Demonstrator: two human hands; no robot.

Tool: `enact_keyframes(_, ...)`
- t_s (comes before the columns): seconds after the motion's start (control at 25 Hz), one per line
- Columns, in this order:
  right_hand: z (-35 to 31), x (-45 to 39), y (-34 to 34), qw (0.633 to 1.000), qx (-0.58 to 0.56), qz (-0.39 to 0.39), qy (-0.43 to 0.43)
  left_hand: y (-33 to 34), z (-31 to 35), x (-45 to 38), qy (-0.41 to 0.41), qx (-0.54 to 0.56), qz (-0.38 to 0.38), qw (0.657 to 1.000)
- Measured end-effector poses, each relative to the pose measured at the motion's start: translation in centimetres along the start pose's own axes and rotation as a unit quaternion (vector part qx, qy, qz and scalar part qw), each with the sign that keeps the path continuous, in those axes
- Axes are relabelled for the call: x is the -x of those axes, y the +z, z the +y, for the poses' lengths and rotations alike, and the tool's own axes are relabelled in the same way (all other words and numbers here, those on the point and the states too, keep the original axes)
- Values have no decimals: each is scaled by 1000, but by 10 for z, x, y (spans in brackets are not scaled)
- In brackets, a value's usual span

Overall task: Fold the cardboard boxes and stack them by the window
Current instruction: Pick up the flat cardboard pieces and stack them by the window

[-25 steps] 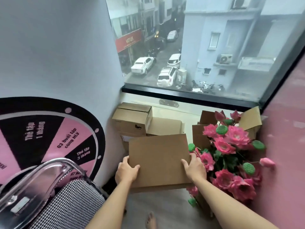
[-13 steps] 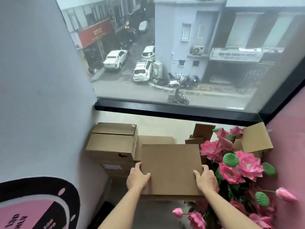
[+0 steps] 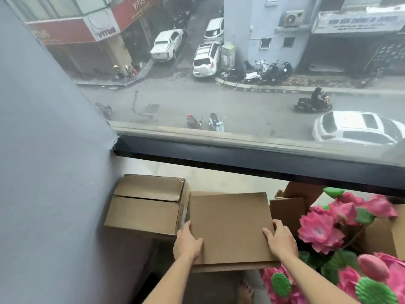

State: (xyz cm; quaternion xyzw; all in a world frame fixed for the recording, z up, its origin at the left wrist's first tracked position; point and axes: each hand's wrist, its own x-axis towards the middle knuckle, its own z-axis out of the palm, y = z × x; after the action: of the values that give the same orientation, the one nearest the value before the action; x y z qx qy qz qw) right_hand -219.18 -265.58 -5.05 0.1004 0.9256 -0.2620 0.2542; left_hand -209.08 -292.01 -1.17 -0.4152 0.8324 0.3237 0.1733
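Observation:
A brown folded cardboard box (image 3: 231,224) sits level below the window (image 3: 219,84), its far edge close to the wall under the sill. My left hand (image 3: 188,243) grips its near left edge, thumb on top. My right hand (image 3: 281,239) grips its near right edge the same way. What lies under the box is hidden, so I cannot tell whether it rests on other boxes. A closed cardboard box (image 3: 149,207) stands to its left against the grey wall, touching or almost touching it.
Pink artificial flowers (image 3: 341,233) with green pods crowd the right side, close to my right hand. Open cardboard boxes (image 3: 291,205) stand behind them. A black window frame (image 3: 252,159) runs across. A bare foot (image 3: 246,290) shows on the floor below.
The box has moved forward toward the window wall, both hands still gripping it. My view has come closer and tilted up; the chair and the prize wheel have left the frame.

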Motion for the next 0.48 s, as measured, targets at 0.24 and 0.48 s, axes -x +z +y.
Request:
enact_keyframes(0.24, 3, -60, 24, 999, 19, -26, 37, 27, 13, -73, -24, -10, -59, 998)
enact_keyframes(0.48, -2, -100, 58, 997, -1, -36, 72, 46, 13, -142, -26, -22, -100, 994)
